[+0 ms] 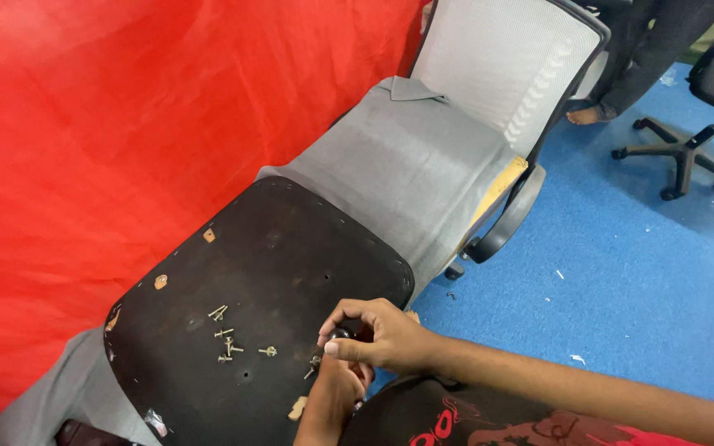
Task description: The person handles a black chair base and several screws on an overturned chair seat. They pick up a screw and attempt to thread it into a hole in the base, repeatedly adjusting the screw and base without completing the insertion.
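Note:
An upturned black chair seat base (283, 256) lies in front of me, its underside up, with several loose silver bolts (226, 337) scattered on it. My right hand (378, 334) comes in from the lower right and grips the dark handle of a screwdriver-like tool (342, 334) at the seat's near right edge. My left hand (334, 390) sits directly below it, fingers curled around the tool's lower part by a bolt (314, 362). The tool's tip is hidden by my fingers.
A red cloth (101, 132) hangs along the left. A grey cushion and mesh chair back (497, 58) lie beyond the seat, with a black armrest (506, 223). Blue carpet (638, 272) spreads on the right, with another chair's wheeled base (679, 153) and a person's bare foot (584, 116).

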